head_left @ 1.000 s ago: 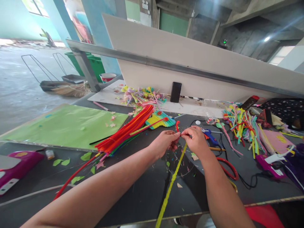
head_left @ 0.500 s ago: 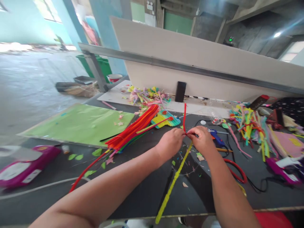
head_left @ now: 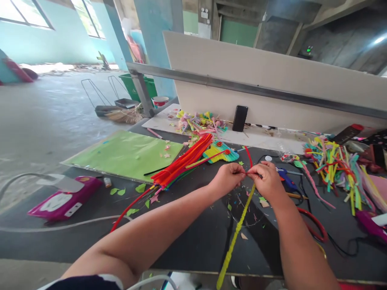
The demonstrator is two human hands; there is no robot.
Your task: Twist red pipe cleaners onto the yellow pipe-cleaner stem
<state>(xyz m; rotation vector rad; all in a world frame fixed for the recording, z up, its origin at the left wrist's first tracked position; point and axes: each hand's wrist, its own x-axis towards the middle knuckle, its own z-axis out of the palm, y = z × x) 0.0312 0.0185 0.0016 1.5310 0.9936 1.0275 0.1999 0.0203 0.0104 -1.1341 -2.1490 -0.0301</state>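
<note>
My left hand (head_left: 229,179) and my right hand (head_left: 267,177) meet over the table, fingertips pinched together. Between them is a red pipe cleaner (head_left: 248,156); its free end sticks up behind the fingers and leans left. Out from under my right hand runs a long yellow-green fuzzy stem (head_left: 236,233), slanting down toward the table's front edge. The fingers hide where the red and yellow-green pieces meet. Left of my hands lies a bundle of red and orange pipe cleaners (head_left: 183,161), next to a yellow and turquoise fuzzy piece (head_left: 220,152).
A green sheet (head_left: 121,155) and a purple power strip (head_left: 65,201) lie at left. Behind stands a black phone (head_left: 240,119) near a pile of pastel pieces (head_left: 201,123). At right are a blue glue gun (head_left: 287,180), red tubing (head_left: 317,229) and mixed pipe cleaner pieces (head_left: 332,165).
The view has swung left, so things sit farther right. Both hands stay pinched together, with a slightly wider gap at the fingertips. The red pipe cleaner's free end has tipped from upright to leaning left.
</note>
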